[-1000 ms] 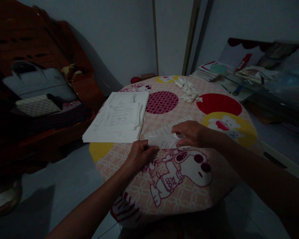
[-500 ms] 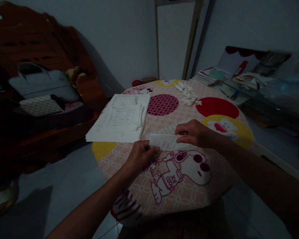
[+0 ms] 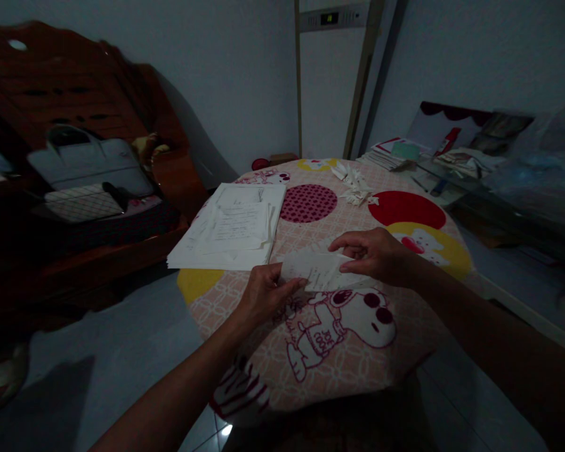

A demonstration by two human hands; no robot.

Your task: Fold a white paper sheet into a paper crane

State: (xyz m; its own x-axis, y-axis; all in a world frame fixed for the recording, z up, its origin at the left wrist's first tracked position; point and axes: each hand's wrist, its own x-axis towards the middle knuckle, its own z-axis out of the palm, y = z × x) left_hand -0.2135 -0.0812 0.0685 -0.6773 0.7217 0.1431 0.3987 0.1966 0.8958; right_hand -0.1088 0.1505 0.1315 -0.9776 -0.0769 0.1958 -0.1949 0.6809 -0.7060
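Pinched at both ends, the slip of paper [image 3: 317, 271] sits between the two hands just above the tablecloth. The left hand [image 3: 263, 294] has its thumb and curled fingers closed on the left end. The right hand [image 3: 374, 254] nips the right part between thumb and forefinger, its other fingers loosely spread over the top edge.

Half a second ago the slip was a narrow flat strip. Now it shows taller and more rumpled, its upper part lifted away from the lower. The paper looks to be turning or folding over between the fingers rather than lying pressed flat, though the dim light hides any crease.

It lies near the front of the round table [image 3: 339, 370], over the cartoon dog printed on the cloth. A stack of written sheets [image 3: 230, 229] lies to the left, close to the left hand. A small heap of folded paper bits [image 3: 355, 182] sits well apart at the far side. A grey bag [image 3: 91, 163] rests on the wooden bench beyond.
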